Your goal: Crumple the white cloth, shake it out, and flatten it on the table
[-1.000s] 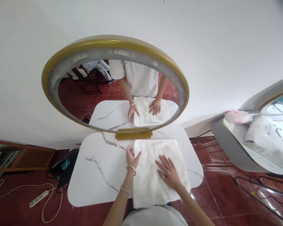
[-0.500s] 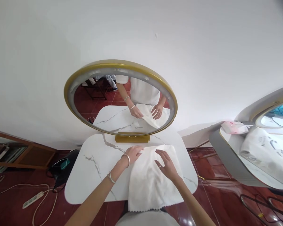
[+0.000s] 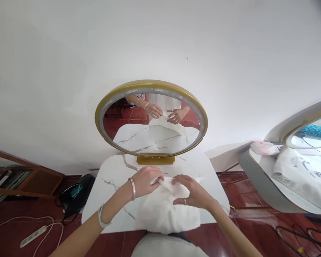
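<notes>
Pinching towel (image 3: 167, 216): left grip (image 3: 146, 181) | right grip (image 3: 194, 192) apart, contact unclear | mirror (image 3: 152, 123) stands beyond

An oval mirror (image 3: 151, 137) with a gold rim stands above a gold base (image 3: 155, 160) near the far edge of the marble-patterned tabletop (image 3: 104, 203). Behind it rises a plain white wall (image 3: 149, 39). On the left, a wooden cabinet (image 3: 40, 181) holds books or papers (image 3: 9, 177), too blurred to tell. Near it, a black bag (image 3: 84, 189) sits on the red tiled floor (image 3: 104, 244), with a white power strip (image 3: 33, 236) and pale cord (image 3: 18, 217) closer in. On the right, a second table (image 3: 262, 178) carries a pink-and-white packet (image 3: 265, 147) beside white fabric (image 3: 291, 164) bearing dark lettering; another mirror (image 3: 312, 142), partly cut off, stands behind.
</notes>
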{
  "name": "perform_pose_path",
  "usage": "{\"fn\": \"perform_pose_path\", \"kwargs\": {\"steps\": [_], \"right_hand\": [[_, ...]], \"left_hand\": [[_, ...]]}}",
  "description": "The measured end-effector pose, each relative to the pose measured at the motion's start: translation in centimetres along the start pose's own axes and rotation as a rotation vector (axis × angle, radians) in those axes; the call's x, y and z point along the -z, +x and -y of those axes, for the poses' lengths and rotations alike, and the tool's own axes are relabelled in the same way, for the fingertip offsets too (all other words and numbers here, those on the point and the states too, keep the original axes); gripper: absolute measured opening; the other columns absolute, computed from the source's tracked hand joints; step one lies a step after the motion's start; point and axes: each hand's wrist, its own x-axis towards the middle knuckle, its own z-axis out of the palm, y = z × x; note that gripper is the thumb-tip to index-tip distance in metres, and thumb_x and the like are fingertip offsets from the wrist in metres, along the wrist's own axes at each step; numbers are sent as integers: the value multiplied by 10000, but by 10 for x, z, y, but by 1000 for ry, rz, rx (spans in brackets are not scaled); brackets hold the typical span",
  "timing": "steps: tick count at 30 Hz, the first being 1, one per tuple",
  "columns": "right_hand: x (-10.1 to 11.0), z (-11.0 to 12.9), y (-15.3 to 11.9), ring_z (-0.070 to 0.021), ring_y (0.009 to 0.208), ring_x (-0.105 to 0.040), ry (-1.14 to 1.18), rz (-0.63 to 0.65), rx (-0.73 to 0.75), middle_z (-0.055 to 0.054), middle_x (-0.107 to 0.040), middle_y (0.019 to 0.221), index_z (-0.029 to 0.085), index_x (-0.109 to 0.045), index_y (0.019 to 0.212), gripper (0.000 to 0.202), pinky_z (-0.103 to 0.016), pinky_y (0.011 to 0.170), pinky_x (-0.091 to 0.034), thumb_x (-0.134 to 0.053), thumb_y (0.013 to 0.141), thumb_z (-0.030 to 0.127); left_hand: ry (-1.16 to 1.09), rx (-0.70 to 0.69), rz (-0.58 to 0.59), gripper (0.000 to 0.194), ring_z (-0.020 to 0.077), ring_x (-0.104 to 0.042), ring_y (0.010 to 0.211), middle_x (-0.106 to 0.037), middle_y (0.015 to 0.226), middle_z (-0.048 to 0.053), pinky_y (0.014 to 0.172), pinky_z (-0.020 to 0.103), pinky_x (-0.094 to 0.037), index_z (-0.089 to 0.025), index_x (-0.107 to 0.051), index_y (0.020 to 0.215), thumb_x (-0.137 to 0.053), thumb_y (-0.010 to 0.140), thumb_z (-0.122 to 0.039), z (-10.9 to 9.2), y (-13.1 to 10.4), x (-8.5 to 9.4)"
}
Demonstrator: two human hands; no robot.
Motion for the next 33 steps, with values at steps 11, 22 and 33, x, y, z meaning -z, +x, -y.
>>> {"fn": "perform_pose_path", "kwargs": {"steps": [11, 22, 33], "right_hand": [[-43, 13, 9, -208, 823, -539, -227, -314, -126, -36, -604, 888, 220, -518, 928, 302, -380, 790, -421, -429, 692, 54], [13, -40, -34, -238, 899, -616, 96, -240, -281, -73, -689, 969, 201, -664, 943, 278, -362, 808, -495, -452, 764, 177], [64, -20, -44, -200, 856, -610, 461, -412, -342, -72, -684, 910, 185, -723, 809, 348, -286, 743, -503, -575, 851, 496]], "left_hand": [[-78, 140, -238, 176, 117, -606, 683, -658, 721, -28, 701, 246, -478, -194, -613, 740, -621, 831, -345, -17, -12, 40], [49, 179, -357, 220, 128, -632, 684, -694, 748, -19, 695, 236, -524, -205, -646, 714, -606, 813, -398, -5, -34, 90], [-13, 202, -301, 248, 148, -672, 771, -731, 817, -15, 761, 239, -539, -216, -689, 710, -622, 817, -429, 23, -48, 101]]}}
